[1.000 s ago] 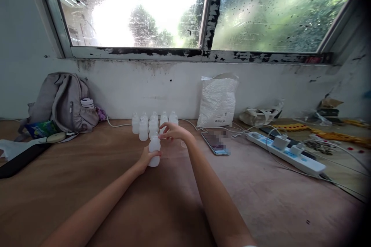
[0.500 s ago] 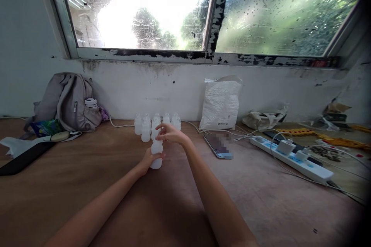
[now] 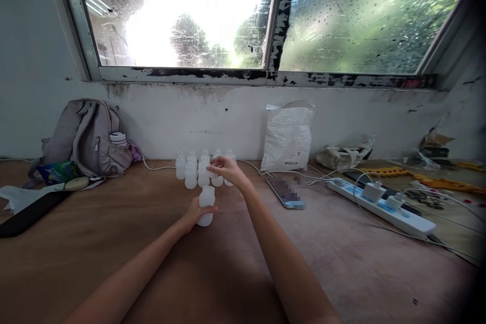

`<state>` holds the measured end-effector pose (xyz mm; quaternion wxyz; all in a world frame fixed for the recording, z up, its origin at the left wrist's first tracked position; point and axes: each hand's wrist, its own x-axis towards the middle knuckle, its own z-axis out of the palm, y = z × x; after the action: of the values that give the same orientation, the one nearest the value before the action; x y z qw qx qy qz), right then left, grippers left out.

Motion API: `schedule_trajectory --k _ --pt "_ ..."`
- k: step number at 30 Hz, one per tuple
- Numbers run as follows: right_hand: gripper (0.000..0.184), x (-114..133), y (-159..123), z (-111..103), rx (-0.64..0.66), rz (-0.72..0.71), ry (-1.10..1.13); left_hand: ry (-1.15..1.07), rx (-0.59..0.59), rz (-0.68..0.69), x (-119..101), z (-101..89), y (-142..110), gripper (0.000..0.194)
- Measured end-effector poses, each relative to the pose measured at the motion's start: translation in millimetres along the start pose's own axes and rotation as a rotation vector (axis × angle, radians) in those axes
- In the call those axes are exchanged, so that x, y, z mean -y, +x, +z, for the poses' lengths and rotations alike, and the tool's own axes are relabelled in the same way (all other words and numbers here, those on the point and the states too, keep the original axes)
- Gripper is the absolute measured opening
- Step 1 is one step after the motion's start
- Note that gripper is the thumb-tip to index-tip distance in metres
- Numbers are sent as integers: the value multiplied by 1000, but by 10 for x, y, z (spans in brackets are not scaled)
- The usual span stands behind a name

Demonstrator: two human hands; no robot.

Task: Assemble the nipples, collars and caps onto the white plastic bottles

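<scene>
My left hand (image 3: 195,214) is wrapped around the lower body of a small frosted white bottle (image 3: 207,202), which stands slightly tilted on the table. Behind it several similar white bottles (image 3: 190,177) stand upright in a cluster near the wall. My right hand (image 3: 228,169) is over the right side of this cluster, apart from the bottle in my left hand. Its thumb and fingers are pinched close to a front middle bottle (image 3: 203,174). Whatever sits between those fingertips is too small or hidden to make out.
On the brown table (image 3: 152,243) lie a phone (image 3: 286,192) and a white power strip (image 3: 383,207) with plugs and trailing cables. A white plastic package (image 3: 287,136) leans on the wall. A grey backpack (image 3: 91,136) and a black flat case (image 3: 32,212) are at the left.
My right hand has moved off the top of the held bottle, toward the back and right, beside the cluster. My left hand keeps its hold on the bottle.
</scene>
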<state>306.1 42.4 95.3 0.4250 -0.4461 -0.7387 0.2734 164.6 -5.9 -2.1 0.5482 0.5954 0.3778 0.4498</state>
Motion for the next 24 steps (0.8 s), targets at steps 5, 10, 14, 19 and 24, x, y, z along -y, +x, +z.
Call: schedule_trajectory --k 5,10,14,19,24 --pt "37 -146 36 -117 -140 48 -28 68 -230 181 -8 -37 4 29" --pt "33 -247 60 -132 -151 86 -75 196 -524 255 -7 -315 110 35" --pt "30 -235 38 -146 -145 135 -125 285 -729 212 42 -658 215 46" --pt "24 -254 -28 -134 -51 272 -181 357 -863 202 110 -998 288 57" --pt "18 -366 -50 2 124 381 -182 432 -861 176 168 -1135 334 55"
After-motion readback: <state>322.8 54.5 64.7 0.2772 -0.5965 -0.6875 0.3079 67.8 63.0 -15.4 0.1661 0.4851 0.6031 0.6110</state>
